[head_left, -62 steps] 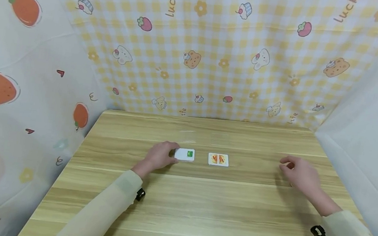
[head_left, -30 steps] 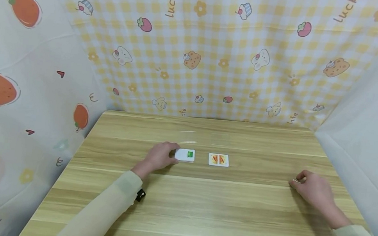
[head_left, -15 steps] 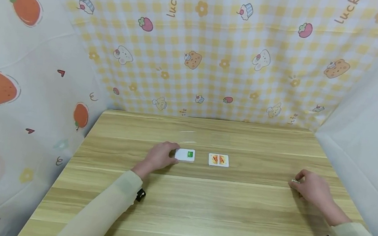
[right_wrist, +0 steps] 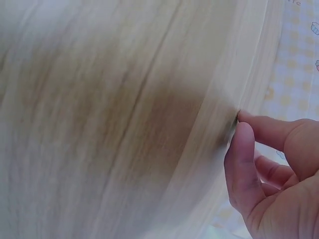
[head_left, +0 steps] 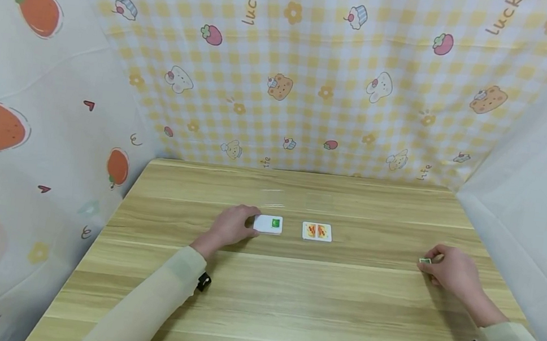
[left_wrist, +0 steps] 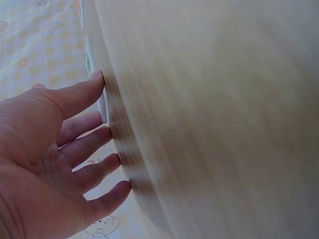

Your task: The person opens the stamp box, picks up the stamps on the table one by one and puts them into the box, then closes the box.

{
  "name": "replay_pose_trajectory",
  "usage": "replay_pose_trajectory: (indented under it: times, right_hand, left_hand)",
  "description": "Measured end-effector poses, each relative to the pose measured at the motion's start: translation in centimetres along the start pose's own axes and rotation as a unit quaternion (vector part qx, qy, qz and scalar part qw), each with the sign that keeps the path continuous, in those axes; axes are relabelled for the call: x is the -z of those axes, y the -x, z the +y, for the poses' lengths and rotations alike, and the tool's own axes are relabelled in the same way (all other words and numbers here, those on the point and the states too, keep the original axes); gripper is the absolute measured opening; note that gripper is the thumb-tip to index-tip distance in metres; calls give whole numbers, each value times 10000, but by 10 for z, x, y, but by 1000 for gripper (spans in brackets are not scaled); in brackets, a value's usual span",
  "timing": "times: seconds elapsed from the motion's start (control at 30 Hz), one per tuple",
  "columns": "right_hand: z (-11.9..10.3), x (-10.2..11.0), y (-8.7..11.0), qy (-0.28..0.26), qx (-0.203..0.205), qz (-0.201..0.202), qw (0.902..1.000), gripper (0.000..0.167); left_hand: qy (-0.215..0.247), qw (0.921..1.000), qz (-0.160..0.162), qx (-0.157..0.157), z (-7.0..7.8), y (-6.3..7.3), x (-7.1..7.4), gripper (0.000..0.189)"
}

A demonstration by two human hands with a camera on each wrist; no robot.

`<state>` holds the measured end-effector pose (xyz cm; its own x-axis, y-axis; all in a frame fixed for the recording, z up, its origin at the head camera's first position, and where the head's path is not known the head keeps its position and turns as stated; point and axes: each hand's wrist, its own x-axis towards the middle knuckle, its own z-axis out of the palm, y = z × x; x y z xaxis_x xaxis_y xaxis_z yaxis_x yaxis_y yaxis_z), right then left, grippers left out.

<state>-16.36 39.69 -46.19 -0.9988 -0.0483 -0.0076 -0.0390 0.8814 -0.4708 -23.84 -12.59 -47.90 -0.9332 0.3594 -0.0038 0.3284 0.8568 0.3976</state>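
On the wooden table, my left hand holds the left end of a white card between thumb and fingers. The card lies flat, with a small green picture near its right end. In the left wrist view its thin edge shows beside my thumb and fingertips. Far to the right, my right hand pinches a small green piece with a white border between thumb and index finger. That piece is low over the tabletop and mostly covered by the fingertips in the right wrist view.
A second card, printed with orange and yellow food, lies just right of the white one. Faint clear rectangular outlines show on the table behind both cards. Patterned cloth rises at the table's back edge.
Over about two seconds my right hand has shifted right and nearer, and the small piece has come into sight, its green face now showing. My left hand and both cards stay put.
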Motion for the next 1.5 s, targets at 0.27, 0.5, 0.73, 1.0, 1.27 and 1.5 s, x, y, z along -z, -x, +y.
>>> replay_pose_trajectory:
  times: [0.27, 0.5, 0.73, 1.0, 1.27, 1.5]
  right_hand:
    - [-4, -1, -1, -112, 61, 174, 9998, 17]
    - [-19, 3, -6, -74, 143, 268, 9995, 16]
    - [-31, 2, -9, -127, 250, 319, 9991, 14]
    - [-42, 1, -12, -373, 270, 266, 9986, 14]
    - [-60, -2, -18, -603, 479, 309, 9966, 8]
    - [-78, -8, -26, -624, 672, 415, 9949, 8]
  left_hand:
    - [30, 10000, -16, 41, 0, 0, 0, 52]
    - [29, 10000, -36, 43, 1, 1, 2, 60]
    - [42, 9999, -81, 57, -1, 1, 2, 63]
    - [59, 9999, -104, 29, 1, 1, 5, 61]
    - [77, 9999, -60, 64, 2, 2, 6, 59]
    - [69, 10000, -32, 23, -1, 2, 7, 57]
